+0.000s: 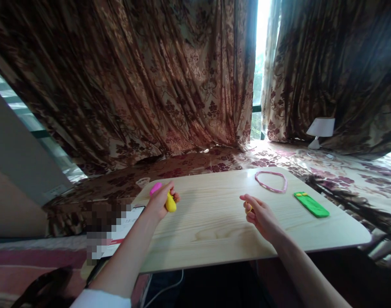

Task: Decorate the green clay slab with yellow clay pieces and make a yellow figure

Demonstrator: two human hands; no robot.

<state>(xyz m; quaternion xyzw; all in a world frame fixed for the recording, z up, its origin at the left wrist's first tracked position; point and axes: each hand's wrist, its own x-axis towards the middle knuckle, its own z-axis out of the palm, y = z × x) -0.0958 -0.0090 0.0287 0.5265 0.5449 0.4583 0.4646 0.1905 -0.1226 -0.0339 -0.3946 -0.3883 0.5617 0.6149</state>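
We see daylight glaring through the curtain gap, dim folds, soft table shadows, and wide-angle bending at the edges.

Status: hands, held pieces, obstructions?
Left hand: closed on yellow lump. Right hand: holding small yellow piece. Pink lump beside left hand; nothing visible between hands.

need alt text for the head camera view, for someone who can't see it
Two bare hands work above a pale wooden table: the left hand grips a yellow lump, the right hand a small yellow piece. A pink ring and a green slab lie at right.
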